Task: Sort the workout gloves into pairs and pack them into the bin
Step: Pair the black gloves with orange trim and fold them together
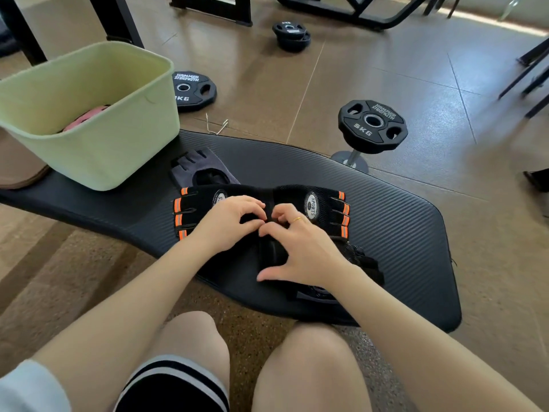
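Note:
Two black gloves with orange finger bands lie side by side on the black mat [386, 233], one to the left [190, 209] and one to the right [323, 203], wrists meeting in the middle. My left hand [228, 224] and my right hand [294, 248] pinch the black fabric where the two wrists meet. A grey fingerless glove [199, 168] lies just behind them. More black gloves [356, 257] lie under and beside my right wrist. The pale green bin [98, 138] stands at the mat's far left, with a pink glove [86, 117] inside.
Black 5 kg weight plates lie on the brown floor: one behind the bin [193, 90], one on a short post [372, 124] right of the mat, a stack farther back [291, 35]. Black gym machine frames [356, 10] stand at the far side. My knees are below the mat.

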`<state>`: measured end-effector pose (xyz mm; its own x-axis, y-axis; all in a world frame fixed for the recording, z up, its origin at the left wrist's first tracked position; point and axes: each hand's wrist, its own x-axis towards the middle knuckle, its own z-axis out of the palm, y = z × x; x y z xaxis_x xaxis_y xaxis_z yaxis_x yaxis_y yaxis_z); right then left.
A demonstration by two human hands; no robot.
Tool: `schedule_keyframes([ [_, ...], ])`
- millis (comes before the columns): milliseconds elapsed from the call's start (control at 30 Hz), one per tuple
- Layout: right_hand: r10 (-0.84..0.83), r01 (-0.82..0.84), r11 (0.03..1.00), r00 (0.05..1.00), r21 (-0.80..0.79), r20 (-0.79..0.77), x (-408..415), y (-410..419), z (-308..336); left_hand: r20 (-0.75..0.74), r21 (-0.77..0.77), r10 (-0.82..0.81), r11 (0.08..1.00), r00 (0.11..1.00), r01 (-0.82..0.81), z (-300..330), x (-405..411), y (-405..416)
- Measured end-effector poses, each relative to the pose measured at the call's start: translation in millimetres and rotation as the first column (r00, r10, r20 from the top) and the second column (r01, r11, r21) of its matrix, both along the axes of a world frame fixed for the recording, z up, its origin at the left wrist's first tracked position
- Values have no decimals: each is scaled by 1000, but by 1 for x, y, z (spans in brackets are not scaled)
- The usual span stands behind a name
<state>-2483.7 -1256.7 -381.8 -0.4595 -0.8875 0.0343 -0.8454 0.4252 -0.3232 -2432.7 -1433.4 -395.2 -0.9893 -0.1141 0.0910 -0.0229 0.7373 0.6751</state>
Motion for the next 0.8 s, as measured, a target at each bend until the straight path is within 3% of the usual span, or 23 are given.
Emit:
schedule_keyframes([
  [100,12,-1,997,991,82,-134,5,-13,6,-17,29,-22,999,1000,23,0,-2,-2],
  [167,25,-9,994,990,112,-141,1,-13,7,-20,7,-14,1000,1000,15,-2,-2,-2],
  [267,-136,135,991,989,19,65,-10,-13,7,-12,-14,-11,1000,1000,10,-4,-3,-2],
  [333,-276,299,953,926,-51,258,-17,-23,8,21,30,2,1000,1000,-2,-4,-3,-3],
  [400,-373,405,914,855,-15,359,-24,-34,8,57,89,36,995,998,-41,-4,-2,-3],
  [667,-606,543,789,764,288,220,-33,-47,10,25,54,93,994,995,-94,-9,1,1],
  [733,-622,559,772,761,302,184,-31,-47,11,56,-11,110,994,992,-109,-4,-3,2],
  [800,-572,544,804,818,241,63,-26,-45,11,118,-81,113,991,987,-104,7,-8,6],
])
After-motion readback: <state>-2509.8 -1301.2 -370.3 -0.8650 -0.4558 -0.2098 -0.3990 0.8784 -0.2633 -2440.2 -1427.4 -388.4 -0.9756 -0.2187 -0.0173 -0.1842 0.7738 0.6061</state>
